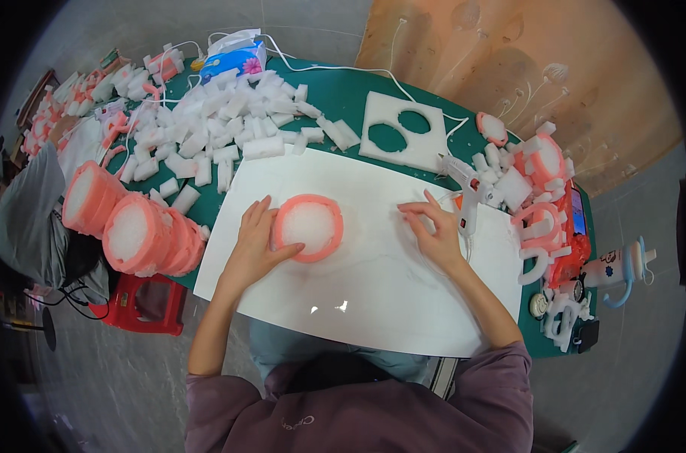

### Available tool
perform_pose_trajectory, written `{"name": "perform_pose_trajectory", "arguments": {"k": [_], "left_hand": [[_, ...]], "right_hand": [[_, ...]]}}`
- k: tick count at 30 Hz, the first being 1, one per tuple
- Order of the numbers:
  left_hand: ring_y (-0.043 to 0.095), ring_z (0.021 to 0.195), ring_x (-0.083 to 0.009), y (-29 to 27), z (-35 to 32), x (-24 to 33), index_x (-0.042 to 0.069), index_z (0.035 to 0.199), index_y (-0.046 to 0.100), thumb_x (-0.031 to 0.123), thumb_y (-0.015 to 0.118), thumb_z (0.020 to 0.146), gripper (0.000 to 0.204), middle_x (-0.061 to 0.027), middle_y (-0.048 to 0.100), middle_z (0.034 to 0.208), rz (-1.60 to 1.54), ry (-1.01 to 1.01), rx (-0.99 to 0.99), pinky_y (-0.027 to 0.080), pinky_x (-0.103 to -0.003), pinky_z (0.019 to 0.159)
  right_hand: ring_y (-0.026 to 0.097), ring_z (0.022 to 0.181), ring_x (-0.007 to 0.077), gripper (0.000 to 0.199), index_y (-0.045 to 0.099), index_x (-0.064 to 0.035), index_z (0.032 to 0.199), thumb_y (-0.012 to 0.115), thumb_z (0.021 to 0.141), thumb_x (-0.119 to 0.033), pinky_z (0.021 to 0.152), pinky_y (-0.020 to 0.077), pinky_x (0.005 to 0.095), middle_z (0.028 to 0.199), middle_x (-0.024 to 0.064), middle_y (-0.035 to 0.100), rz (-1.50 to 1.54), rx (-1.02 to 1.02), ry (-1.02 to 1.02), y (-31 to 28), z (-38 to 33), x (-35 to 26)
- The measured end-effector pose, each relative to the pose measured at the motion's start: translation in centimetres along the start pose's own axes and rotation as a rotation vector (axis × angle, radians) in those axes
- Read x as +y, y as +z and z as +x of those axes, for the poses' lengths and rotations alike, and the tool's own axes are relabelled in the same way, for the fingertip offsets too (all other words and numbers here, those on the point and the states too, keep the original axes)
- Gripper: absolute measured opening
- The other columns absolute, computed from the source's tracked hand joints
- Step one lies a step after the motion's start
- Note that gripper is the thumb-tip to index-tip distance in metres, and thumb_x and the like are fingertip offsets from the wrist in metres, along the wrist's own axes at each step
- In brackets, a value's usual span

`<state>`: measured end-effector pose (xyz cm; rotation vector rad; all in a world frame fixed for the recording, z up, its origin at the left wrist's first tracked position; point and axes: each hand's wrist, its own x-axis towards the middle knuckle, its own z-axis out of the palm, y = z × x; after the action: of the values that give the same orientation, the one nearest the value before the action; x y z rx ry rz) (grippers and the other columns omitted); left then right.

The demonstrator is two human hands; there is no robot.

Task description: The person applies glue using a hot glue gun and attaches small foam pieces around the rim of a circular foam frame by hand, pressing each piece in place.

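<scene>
Head view: we see our left hand [254, 243] around the 9 o'clock side of a round white foam disc with a salmon-pink foam rim [308, 229], thumb on its lower edge, presumably to steady it. We cannot tell whether those fingers grip or merely rest. It lies flat toward 10 o'clock on a glossy white sheet [373, 302], which probably shields the green counter [335, 89]. Our right hand [438, 238] hovers at 2 o'clock, fingers open and bent, nothing visible between them. Just beyond it is a white glue gun [470, 202], seemingly parked for easy reach. Loose white foam blocks [230, 124] heap toward 11 o'clock; similar pink-rimmed rounds [135, 234] stand at 9 o'clock, likely kept aside for working room.
</scene>
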<state>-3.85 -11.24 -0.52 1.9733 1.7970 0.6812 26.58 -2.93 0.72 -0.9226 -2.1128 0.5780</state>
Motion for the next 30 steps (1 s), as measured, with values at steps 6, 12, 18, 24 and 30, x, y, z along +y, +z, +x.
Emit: {"name": "perform_pose_trajectory", "arguments": {"k": [6,12,18,24,30], "left_hand": [[0.044,0.114,-0.0295,-1.5,0.9,2.6,0.002,0.124,0.038,0.020,0.072,0.068,0.067,-0.0199,0.048,0.117,-0.336,-0.035,-0.084,0.036,-0.036,0.095],[0.058,0.086,-0.0135,-1.8,2.5,4.0,0.008,0.126,0.037,0.006,0.069,0.070,0.065,-0.0083,0.058,0.096,-0.903,0.047,0.031,0.043,-0.025,0.081],[0.059,0.089,-0.0153,-3.2,5.7,5.8,0.007,0.116,0.051,0.006,0.068,0.069,0.049,-0.0097,0.062,0.097,-0.721,0.165,0.195,0.045,-0.027,0.081],[0.060,0.089,-0.0177,-0.9,7.6,3.6,0.005,0.112,0.056,0.009,0.069,0.069,0.046,-0.0100,0.062,0.100,-0.637,0.181,0.191,0.046,-0.027,0.080],[0.059,0.088,-0.0168,-0.2,7.7,2.5,0.005,0.111,0.056,0.010,0.070,0.068,0.045,-0.0092,0.062,0.099,-0.699,0.103,0.138,0.047,-0.028,0.079]], "right_hand": [[0.059,0.068,0.0134,0.012,0.062,0.0015,0.089,0.055,0.080,-0.001,0.064,0.0453,0.0234,0.080,0.0078,0.064,0.076,0.135,0.132,-2.3,-3.5,-0.9],[0.055,0.067,0.0110,0.006,0.060,0.0018,0.081,0.055,0.081,-0.001,0.063,0.0418,0.0219,0.077,0.0050,0.061,0.252,0.313,0.295,-3.4,-6.3,0.0],[0.048,0.072,0.0092,0.028,0.051,-0.0021,0.102,0.063,0.078,-0.008,0.065,0.0366,0.0199,0.081,0.0019,0.055,0.085,0.675,0.588,-3.2,-5.3,2.0],[0.052,0.070,0.0105,0.049,0.047,-0.0003,0.114,0.069,0.073,-0.016,0.062,0.0408,0.0226,0.089,0.0053,0.059,0.147,0.528,0.589,-4.1,-3.5,6.1],[0.053,0.066,0.0099,0.035,0.059,0.0003,0.104,0.066,0.076,-0.019,0.060,0.0424,0.0245,0.083,0.0061,0.061,0.057,0.323,0.744,-4.6,-2.1,6.3]]}}
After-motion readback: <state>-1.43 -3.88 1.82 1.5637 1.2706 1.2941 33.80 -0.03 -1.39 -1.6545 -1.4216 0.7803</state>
